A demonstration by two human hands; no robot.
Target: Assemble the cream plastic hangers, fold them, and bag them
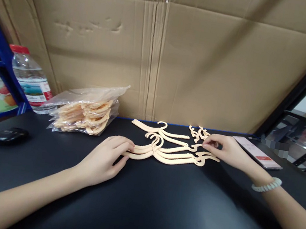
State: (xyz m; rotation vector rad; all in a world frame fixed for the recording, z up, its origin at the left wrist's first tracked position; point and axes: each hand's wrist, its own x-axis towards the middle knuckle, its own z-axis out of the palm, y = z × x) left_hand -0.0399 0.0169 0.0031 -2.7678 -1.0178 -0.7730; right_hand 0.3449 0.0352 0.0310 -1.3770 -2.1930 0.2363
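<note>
Several cream plastic hangers (173, 159) lie together on the black table, hooks toward the back. My left hand (108, 158) is closed on the left ends of the front hangers, thumb below and fingers above. Small curved hook pieces (199, 162) sit at the hangers' right ends. My right hand (223, 150) is pinched at the tip of one curved piece; the fingertips partly hide it. Behind these lies one more hanger (146, 128), and a small pile of loose hook pieces (194, 133) is just left of my right hand.
A clear plastic bag (84, 114) of cream parts lies at the back left, beside a water bottle (33, 79). A black mouse (8, 135) is at the left. A phone (257, 152) lies at the right. Cardboard (224, 64) stands behind the table.
</note>
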